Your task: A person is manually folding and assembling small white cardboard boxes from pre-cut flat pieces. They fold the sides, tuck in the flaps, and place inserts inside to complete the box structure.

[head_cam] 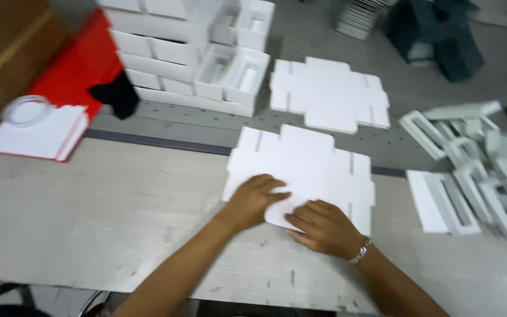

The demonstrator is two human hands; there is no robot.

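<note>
2 hands (pixel 291 214) press flat white carton blanks (pixel 309 167).

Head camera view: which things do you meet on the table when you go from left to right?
Tape roll → red sheet → black cloth → stacked white boxes → left hand → right hand → pile of white frames.

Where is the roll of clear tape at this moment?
In the head view, the roll of clear tape lies at the far left, on a white sheet beside the red board, far from both hands.
</note>
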